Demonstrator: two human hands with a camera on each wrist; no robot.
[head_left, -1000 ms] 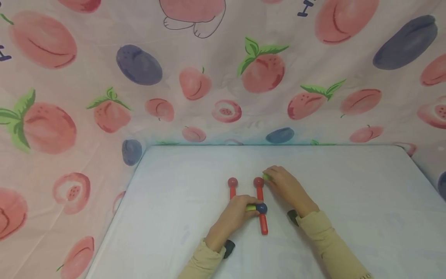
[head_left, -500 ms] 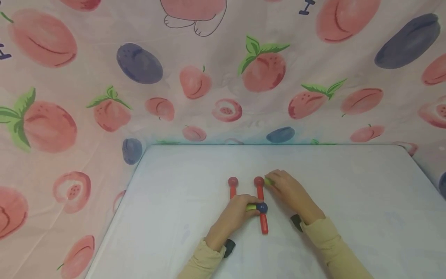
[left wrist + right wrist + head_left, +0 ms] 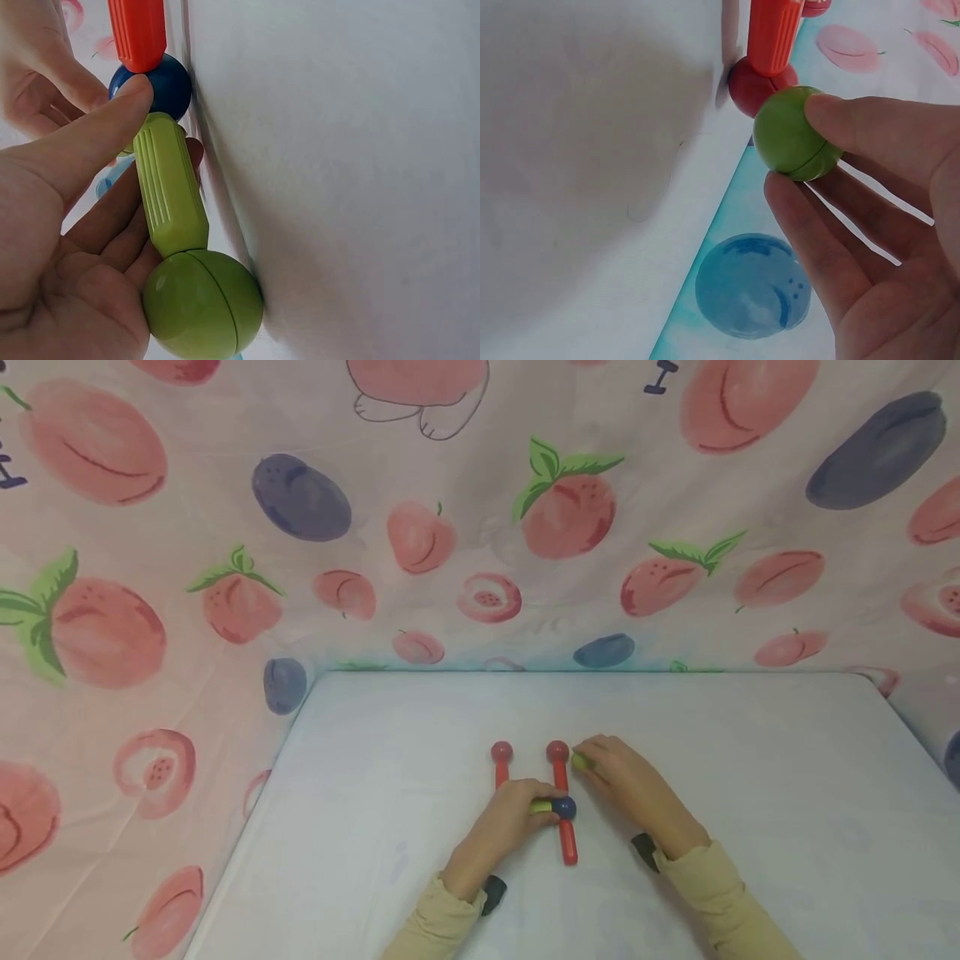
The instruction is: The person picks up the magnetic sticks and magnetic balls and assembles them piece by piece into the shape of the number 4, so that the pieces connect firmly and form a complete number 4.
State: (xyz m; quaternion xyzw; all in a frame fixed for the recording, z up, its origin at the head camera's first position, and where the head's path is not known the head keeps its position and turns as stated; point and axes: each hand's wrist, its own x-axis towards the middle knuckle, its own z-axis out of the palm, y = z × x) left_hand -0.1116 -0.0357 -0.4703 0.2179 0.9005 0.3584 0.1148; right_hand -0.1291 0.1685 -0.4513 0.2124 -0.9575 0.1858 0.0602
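My left hand [image 3: 510,818] pinches a blue ball [image 3: 564,808] between thumb and finger at the middle of the table. A green ribbed rod [image 3: 172,187] joins the blue ball to a green ball [image 3: 202,304] lying by the palm in the left wrist view. One red rod [image 3: 561,777] runs from the blue ball to a red ball [image 3: 557,752]; another red rod [image 3: 569,843] points toward me. Just right of that red ball, my right hand [image 3: 630,785] holds a second green ball [image 3: 791,139] with thumb and fingertips. The two balls look apart in the head view.
Left of these stands another red ball [image 3: 502,752] with a red rod [image 3: 502,773], its near end hidden behind my left hand. The white tabletop [image 3: 780,768] reaches back to a fruit-printed cloth [image 3: 480,527]. Black bands [image 3: 493,895] sit at both wrists.
My right hand has drawn slightly toward me and to the right with the green ball, from beside the far red ball. My left hand and the joined pieces stay in place.
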